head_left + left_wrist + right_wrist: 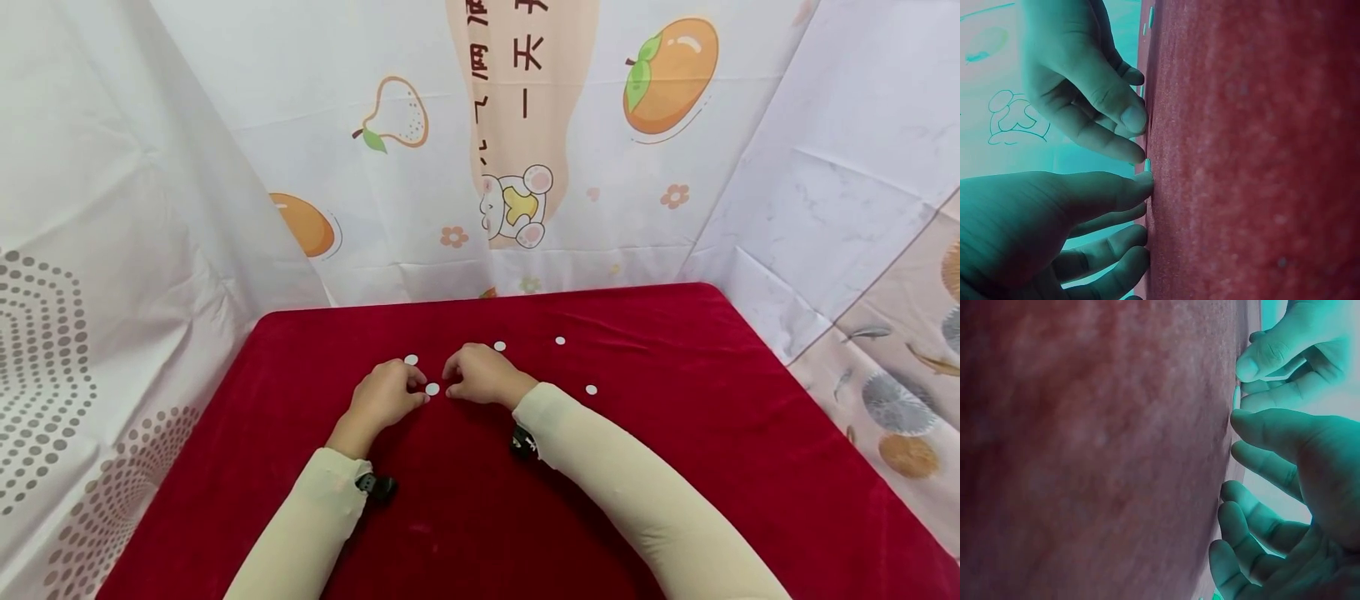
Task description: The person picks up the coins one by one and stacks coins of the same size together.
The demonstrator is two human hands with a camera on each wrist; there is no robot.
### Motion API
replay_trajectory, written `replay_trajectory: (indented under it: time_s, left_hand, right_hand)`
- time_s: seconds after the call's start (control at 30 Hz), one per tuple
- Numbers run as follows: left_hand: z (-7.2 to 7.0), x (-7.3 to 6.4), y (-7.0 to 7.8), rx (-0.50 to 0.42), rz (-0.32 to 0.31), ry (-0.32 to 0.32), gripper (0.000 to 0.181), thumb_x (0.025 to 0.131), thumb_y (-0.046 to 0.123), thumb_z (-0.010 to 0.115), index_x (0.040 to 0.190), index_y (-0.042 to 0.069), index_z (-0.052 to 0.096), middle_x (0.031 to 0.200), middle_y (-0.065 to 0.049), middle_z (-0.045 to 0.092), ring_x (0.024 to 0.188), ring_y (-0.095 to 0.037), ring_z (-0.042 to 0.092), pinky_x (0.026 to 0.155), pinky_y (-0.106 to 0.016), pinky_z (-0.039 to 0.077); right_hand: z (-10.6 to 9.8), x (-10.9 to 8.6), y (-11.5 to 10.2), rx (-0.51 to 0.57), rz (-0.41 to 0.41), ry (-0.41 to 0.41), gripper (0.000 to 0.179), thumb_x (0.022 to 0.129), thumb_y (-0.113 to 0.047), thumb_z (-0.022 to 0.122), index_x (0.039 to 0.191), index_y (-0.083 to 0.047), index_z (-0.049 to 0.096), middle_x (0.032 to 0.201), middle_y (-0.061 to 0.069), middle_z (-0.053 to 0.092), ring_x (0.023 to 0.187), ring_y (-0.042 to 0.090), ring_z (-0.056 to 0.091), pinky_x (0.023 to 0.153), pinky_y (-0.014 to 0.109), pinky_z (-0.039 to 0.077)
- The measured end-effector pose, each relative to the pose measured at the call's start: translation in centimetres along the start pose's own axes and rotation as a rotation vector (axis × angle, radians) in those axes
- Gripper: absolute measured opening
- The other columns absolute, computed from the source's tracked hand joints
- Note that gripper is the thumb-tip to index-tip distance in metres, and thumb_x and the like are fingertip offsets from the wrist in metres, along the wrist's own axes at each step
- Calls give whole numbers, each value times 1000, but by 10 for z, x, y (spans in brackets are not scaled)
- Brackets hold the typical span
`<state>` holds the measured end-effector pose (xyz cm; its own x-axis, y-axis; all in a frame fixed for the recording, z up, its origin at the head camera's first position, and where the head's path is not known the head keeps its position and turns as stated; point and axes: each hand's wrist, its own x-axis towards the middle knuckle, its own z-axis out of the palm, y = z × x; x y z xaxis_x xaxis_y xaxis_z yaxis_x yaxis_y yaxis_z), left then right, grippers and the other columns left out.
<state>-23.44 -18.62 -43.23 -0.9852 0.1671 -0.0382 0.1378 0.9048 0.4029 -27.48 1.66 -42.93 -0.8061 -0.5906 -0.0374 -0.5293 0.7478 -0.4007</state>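
Note:
A small white disc (pixel 432 388) lies flat on the red cloth between my two hands. My left hand (pixel 386 393) is right at its left edge, thumb and index fingertip on the cloth close beside it; whether they touch it I cannot tell. Just across the disc, my right hand (pixel 483 374) rests its fingertips on the cloth, thumb and index finger apart with nothing between them. The left wrist view shows the disc edge-on as a thin bright sliver (pixel 1147 165) by the left thumb. Behind the left fingers lies another white disc (pixel 411 360).
Beyond my right hand is a white disc (pixel 499 346). Two more, a far disc (pixel 560 340) and a nearer disc (pixel 592 389), lie to the right. The red cloth (pixel 720 417) covers the table, and printed curtains (pixel 360 208) hang behind and at both sides.

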Motion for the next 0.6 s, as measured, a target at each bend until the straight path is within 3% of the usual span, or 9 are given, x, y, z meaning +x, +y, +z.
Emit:
replay_trajectory:
  time_s: [0.6]
  left_hand:
    - [1,1,0,-3,3,15,18,87,25,84,104,20,83,101,1,75,94,-18,66,74,-41,56]
  right_hand:
    - [3,8,-6,14,27,17,20,89,-30,83,108,-24,82,107,-7,74,99,11,64,90,33,56]
